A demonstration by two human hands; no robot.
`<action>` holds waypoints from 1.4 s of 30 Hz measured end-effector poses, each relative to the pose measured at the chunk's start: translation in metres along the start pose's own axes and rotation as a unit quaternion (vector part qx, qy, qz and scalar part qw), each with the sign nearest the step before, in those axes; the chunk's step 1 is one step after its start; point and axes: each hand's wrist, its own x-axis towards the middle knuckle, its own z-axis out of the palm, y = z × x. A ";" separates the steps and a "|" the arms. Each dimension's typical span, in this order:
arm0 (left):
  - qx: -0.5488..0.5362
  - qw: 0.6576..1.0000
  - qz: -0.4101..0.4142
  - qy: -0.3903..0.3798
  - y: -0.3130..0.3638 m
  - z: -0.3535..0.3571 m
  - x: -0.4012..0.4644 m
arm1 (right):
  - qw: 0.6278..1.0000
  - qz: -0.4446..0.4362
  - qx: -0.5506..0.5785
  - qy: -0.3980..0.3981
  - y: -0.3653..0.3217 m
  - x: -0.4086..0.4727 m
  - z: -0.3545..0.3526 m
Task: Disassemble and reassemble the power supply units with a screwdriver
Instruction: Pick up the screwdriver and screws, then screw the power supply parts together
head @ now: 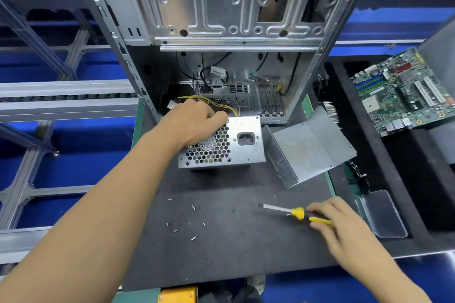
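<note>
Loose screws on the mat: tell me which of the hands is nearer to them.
Right. The right hand, holding the screwdriver, is on the mat beside the loose screws; the left hand is farther back, gripping the power supply unit.

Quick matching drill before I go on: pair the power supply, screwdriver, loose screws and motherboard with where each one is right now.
1 power supply
2 screwdriver
3 loose screws
4 motherboard

a far right, tilted, off the mat
b scattered on the mat
c under the left hand, at the case opening
d on the mat at the right hand

Pairs: 1-c, 2-d, 3-b, 4-a
</note>
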 end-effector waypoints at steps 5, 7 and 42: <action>-0.002 1.000 -0.003 -0.006 0.003 -0.002 -0.002 | 0.928 0.035 0.293 0.227 -0.042 0.024 -0.044; -0.004 1.000 0.000 -0.004 0.003 -0.001 -0.003 | 0.882 0.016 0.390 0.264 -0.060 0.044 -0.056; 0.010 1.000 0.015 0.006 -0.005 0.003 0.004 | 0.909 -0.148 0.322 0.221 -0.149 0.132 -0.066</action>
